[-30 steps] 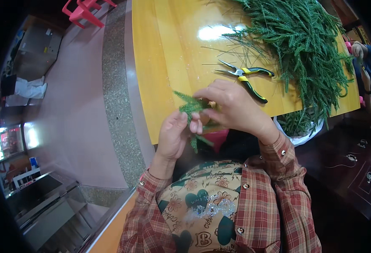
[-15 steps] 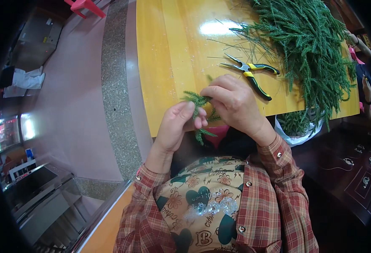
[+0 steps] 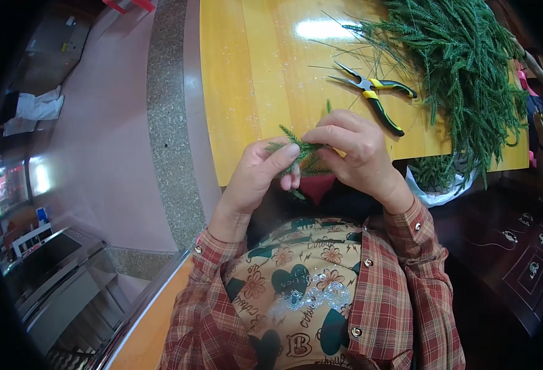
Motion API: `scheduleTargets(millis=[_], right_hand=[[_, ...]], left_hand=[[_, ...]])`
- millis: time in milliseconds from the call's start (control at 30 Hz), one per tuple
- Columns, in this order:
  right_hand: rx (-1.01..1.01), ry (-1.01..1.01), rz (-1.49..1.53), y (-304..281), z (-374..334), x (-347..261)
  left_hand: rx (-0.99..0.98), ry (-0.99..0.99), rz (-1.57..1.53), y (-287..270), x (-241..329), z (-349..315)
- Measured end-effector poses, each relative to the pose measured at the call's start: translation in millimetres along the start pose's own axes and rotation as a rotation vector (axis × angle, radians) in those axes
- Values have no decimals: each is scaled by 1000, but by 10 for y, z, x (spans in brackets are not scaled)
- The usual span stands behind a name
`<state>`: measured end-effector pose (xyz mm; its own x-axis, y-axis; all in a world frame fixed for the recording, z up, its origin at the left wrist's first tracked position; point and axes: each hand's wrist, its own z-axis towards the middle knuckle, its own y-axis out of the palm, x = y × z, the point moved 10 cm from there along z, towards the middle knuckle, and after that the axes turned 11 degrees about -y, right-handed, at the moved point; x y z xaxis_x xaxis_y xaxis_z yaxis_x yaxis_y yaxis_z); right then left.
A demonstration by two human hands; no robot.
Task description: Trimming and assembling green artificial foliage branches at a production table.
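Between my hands, just off the table's near edge, is a small green artificial pine sprig (image 3: pixel 308 161) with several short needled branches. My left hand (image 3: pixel 264 169) pinches it with the thumb laid over its middle. From the other side my right hand (image 3: pixel 354 148) grips the sprig with thumb and curled fingers; its fingertips are partly hidden. One branch tip pokes up past the right knuckles. Beyond my right hand, long-nose pliers (image 3: pixel 370 92) with black and yellow handles lie on the table, jaws spread.
A large heap of green pine branches (image 3: pixel 468 80) covers the right of the yellow table (image 3: pixel 246 92) and hangs over its edge. Thin wire stems (image 3: pixel 376 52) lie beside it. Below hangs a white bag (image 3: pixel 435 196) holding more greenery. Another person's hand (image 3: pixel 541 128) shows at far right.
Both hands have shifted slightly, the right one a little to the right. The left thumb now lies further across the sprig, and the sprig has turned. The view has shifted a little too.
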<state>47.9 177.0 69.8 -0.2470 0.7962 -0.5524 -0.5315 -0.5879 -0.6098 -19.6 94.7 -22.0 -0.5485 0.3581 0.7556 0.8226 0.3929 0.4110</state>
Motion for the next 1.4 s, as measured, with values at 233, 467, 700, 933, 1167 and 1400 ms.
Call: scheduleTargets(millis=[233,467,700,933,1167,1400], right_hand=[[75,-40,-22,-24,-9,-25],[33,35,25,-2,10,44],[122,534,356,-68,-294,496],[177,626,554,64,-377,587],[54,754,948,197,-323,524],[379,351,191,-561,348,674]], left_hand=[[-86,3,20,22,22,-28],[-36,14,8,-68,-49,18],[88,81,-419,-103,43,19],[-98,52,-215,-38,-78,16],[36,238,-160,-263,32,19],[76,328,-440,-158,264,-63]])
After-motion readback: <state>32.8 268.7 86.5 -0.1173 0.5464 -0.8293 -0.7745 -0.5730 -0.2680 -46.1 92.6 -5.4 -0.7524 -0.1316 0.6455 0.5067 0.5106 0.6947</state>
